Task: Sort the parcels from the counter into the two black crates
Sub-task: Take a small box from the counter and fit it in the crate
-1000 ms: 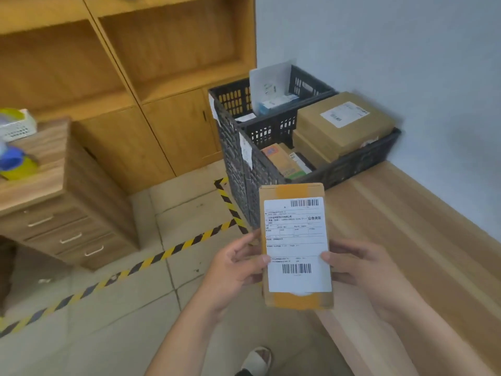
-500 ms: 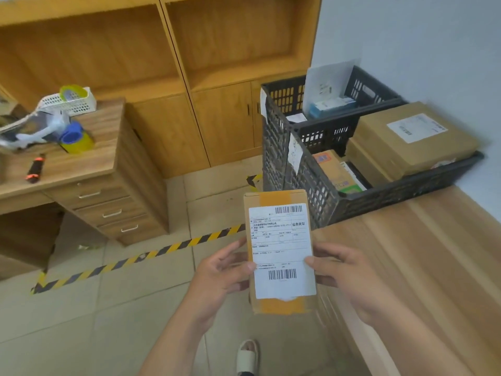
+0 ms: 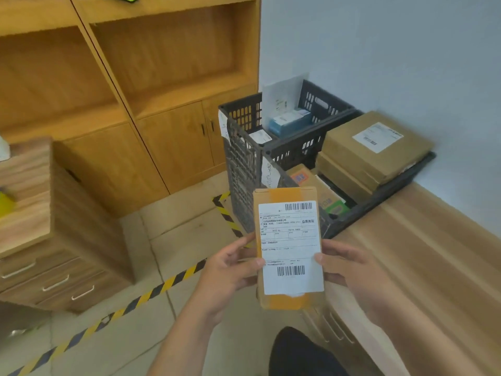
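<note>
A person holds a labelled parcel [image 3: 289,246] upright between both hands, in the air beside the wooden counter [image 3: 423,256].

The left hand [image 3: 230,270] and right hand [image 3: 349,270] pinch its long edges, thumbs on the white shipping label. Beyond it, two black crates [image 3: 244,169] stand by the wall, the nearer one topped by a large brown box [image 3: 376,147].

You've two black crates, a nearer crate [image 3: 379,202] and a farther crate [image 3: 320,100]. One parcel [image 3: 290,248] is held by your left hand [image 3: 227,272] and right hand [image 3: 352,270]. Two brown boxes [image 3: 376,147] lie stacked in the nearer one.
</note>
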